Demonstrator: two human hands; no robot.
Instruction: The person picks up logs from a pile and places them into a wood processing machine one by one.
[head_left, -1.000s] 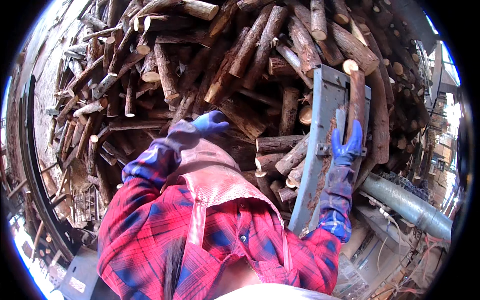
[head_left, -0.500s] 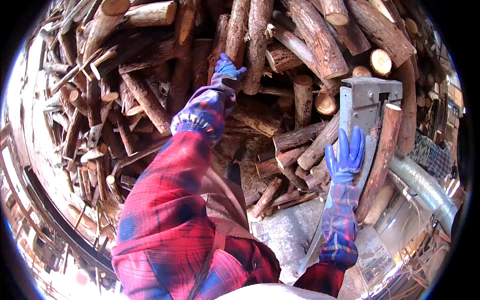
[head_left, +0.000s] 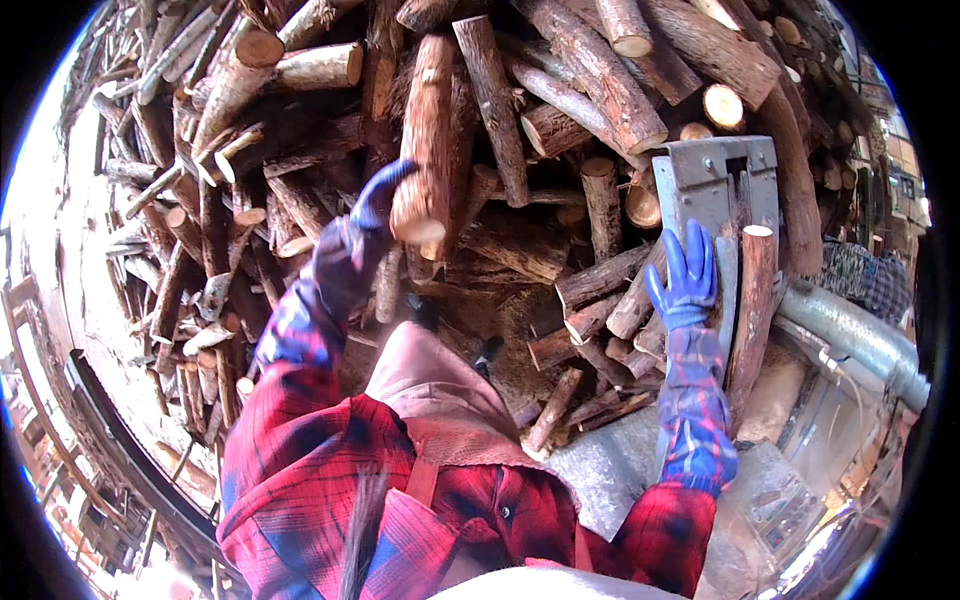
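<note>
My left hand [head_left: 378, 200], in a blue glove, is against the left side of a reddish-brown log [head_left: 424, 150] near its pale lower cut end. One finger or thumb lies across the bark, while the other fingers are mostly hidden. The log is slightly blurred and stands out in front of the pile. My right hand [head_left: 687, 275], also blue-gloved, has its fingers spread and lies against or just over the grey metal machine frame [head_left: 715, 195]. To the right of that hand, a long narrow log [head_left: 752, 310] leans along the frame.
A dense pile of stacked logs [head_left: 590, 70] rises ahead, with thinner branches [head_left: 200, 260] at the left. Short split pieces [head_left: 605, 285] lie between my legs and the machine. A galvanised pipe [head_left: 850, 325] runs off to the right, above loose cables.
My left hand has drawn a log out from the pile, toward me and to the left. My right hand stays spread by the metal frame. The view has shifted slightly.
</note>
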